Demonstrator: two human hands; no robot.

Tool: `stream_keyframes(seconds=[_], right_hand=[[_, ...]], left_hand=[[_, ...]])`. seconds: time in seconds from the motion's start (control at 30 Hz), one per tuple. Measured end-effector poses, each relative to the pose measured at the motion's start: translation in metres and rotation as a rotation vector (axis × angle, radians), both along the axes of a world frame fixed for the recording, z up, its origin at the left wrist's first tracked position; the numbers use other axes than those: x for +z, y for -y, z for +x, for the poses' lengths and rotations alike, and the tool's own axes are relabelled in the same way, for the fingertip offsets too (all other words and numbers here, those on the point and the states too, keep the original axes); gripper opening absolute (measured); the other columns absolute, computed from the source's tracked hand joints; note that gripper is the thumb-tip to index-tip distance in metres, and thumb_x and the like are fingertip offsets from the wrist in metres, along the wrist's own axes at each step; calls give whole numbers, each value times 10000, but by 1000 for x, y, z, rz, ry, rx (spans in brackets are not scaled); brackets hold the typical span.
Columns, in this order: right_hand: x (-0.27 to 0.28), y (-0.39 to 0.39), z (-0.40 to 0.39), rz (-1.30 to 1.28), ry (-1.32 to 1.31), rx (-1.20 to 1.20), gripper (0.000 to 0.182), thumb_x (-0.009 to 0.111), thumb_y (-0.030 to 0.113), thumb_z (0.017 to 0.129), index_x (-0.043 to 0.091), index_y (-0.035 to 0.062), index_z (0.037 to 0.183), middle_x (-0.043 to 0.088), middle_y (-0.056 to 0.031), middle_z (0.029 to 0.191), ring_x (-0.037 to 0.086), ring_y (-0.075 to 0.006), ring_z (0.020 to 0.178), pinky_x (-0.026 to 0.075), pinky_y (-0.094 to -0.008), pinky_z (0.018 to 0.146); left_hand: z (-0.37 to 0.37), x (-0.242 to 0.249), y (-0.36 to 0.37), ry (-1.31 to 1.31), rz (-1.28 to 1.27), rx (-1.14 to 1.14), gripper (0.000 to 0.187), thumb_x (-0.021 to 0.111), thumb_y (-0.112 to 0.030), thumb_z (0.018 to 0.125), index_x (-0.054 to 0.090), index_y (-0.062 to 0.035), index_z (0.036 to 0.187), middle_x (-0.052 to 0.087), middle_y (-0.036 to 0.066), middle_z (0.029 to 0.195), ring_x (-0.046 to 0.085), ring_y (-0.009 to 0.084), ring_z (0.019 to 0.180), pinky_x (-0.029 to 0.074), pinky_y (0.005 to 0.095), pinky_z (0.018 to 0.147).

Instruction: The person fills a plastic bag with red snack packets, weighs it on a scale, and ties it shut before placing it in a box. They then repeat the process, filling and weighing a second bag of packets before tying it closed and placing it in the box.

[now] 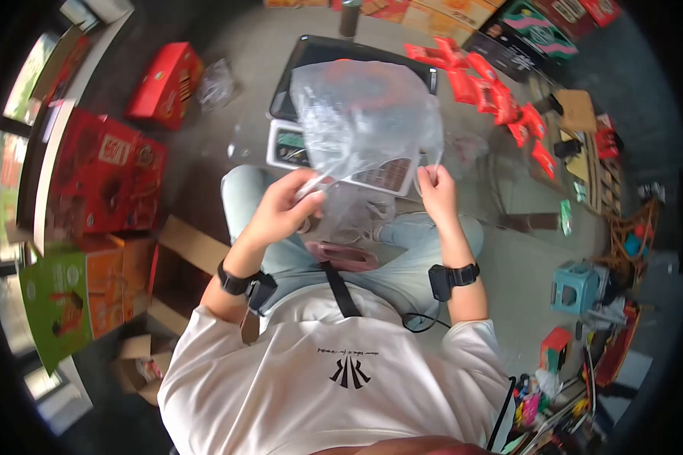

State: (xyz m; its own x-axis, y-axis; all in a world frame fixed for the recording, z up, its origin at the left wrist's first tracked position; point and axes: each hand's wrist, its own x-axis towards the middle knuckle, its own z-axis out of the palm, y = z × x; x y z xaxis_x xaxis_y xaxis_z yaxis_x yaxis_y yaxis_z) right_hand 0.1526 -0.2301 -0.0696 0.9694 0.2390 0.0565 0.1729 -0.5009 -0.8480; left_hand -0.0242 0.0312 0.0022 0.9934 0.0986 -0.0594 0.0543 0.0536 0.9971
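Observation:
A clear plastic bag (376, 114) hangs between my hands, over a digital scale (281, 155) with a black tray (311, 53) on top. Something reddish shows faintly through the film; I cannot make out what it is. My left hand (292, 201) pinches the bag's near left edge, close to the scale's display. At the near right edge, my right hand (437, 191) has its fingers closed on the film, beside the keypad. The bag covers most of the tray and part of the scale's front.
Red packets (493, 95) lie in a row at the table's right side. A dark cylindrical container (349, 19) stands behind the tray. Red boxes (102, 174) and an open cardboard box (193, 246) are on the left. A blue stool (573, 288) stands at right among clutter.

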Motion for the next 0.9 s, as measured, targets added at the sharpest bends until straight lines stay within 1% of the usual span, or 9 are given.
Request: stream_keyframes(seconds=[0.17,0.23,0.27,0.3,0.37,0.5,0.53,0.7,0.9], right_hand=[[-13,28,24,170,83,-220,184,668,188,845,580,28,868,571,-19,697,515,-107,641,434,-265,614],[-19,48,34,344,0,-204,256,695,198,832,561,32,974,611,-40,841,561,-115,733,462,-272,658],[-5,49,28,455,-88,-76,424,747,239,789,538,42,1101,621,-72,976,588,-140,819,485,-295,713],[7,56,23,451,-90,-92,424,747,239,789,538,42,1101,621,-72,976,588,-140,819,485,-295,713],[22,72,16,149,-32,421,568,782,269,744,511,54,1194,610,-93,1078,603,-174,885,497,-321,763],[4,113,21,-258,220,143,508,794,299,719,585,51,1109,652,-103,991,628,-216,860,504,-325,757],[-7,122,23,-222,313,0,324,729,308,794,621,33,925,643,-116,779,611,-220,697,488,-328,645],[-86,163,16,-186,340,-563,355,546,304,933,548,11,732,526,-133,562,474,-254,496,396,-381,521],[-84,160,20,-107,212,-709,330,533,293,938,577,4,783,575,-103,638,523,-216,592,428,-345,604]], left_hand=[[0,-14,-4,140,-189,103,521,521,-49,923,344,-31,1413,519,-19,804,447,52,600,398,194,559],[3,-8,-4,109,-138,149,575,517,-37,923,280,-35,1447,485,-30,801,426,48,648,368,187,585],[6,-8,-2,102,-144,134,575,517,-37,923,280,-35,1447,485,-30,801,426,48,648,368,187,585],[9,-10,0,141,-43,171,581,516,-33,923,271,-37,1450,471,-30,799,420,48,673,356,187,595],[14,-10,3,173,55,191,587,515,-29,923,262,-38,1453,457,-31,798,415,47,697,343,188,606],[16,-15,3,224,74,278,565,521,-44,925,282,-23,1436,472,-23,800,418,47,684,343,183,601],[16,-15,1,202,107,303,542,525,-56,925,306,-21,1420,475,-25,797,423,43,668,346,180,591],[21,-22,-2,161,64,373,393,524,-80,928,442,-10,1306,484,-34,757,434,30,629,348,170,560],[27,-28,3,78,109,328,227,509,-93,935,563,-5,1138,483,-46,706,434,33,603,346,179,541]])
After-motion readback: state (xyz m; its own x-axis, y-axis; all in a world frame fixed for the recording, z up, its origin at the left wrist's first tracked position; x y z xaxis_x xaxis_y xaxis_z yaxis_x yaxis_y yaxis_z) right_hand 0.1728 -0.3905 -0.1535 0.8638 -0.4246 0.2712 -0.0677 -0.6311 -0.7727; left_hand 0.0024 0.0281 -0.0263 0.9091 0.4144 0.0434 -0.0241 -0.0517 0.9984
